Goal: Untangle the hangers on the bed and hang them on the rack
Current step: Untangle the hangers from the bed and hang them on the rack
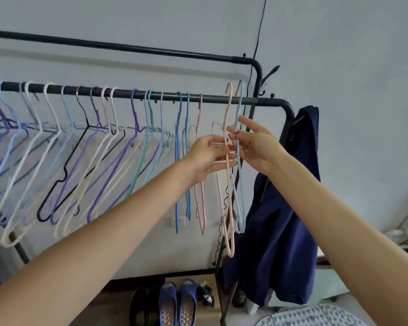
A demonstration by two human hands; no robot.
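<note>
A black clothes rack (217, 100) runs across the view with several coloured hangers (99, 147) hooked on its lower rail. My left hand (210, 156) holds a pale pink hanger (229, 184) at its neck, fingers stretched across it. My right hand (252, 142) pinches a light blue hanger (240, 198) just beside it. Both hangers stand upright near the rail's right end, with their hooks raised slightly above the rail. The bed is out of view.
A dark blue garment (283, 220) hangs from the rack's right post. Blue slippers (177, 302) and dark shoes lie on the floor below. A higher black rail (127, 47) runs above, and a black cable drops down the wall.
</note>
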